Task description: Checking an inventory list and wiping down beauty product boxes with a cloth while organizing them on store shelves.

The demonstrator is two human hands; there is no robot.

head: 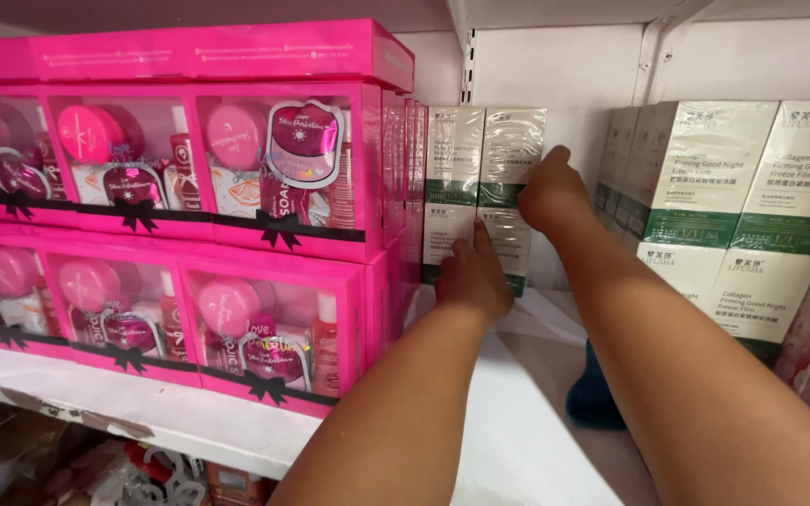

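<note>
Ahead of my hands: two upright wrapped boxes (485,192), long axis vertical.
Left hand (473,274): I press it flat, low on the fronts.
Right hand (551,195): I cup their right edge, higher.
Nearer: both touching.
Left of hands: pink gift sets (283,169).

My white flat shelf board (527,440) carries stacked pink windowed gift boxes (274,337) at left, two tall white-and-green wrapped cartons (485,150) at back, similar stacked cartons (752,281) at right, possibly a dark blue object (592,398).

Head view — close, facing shelf (517,440).
</note>
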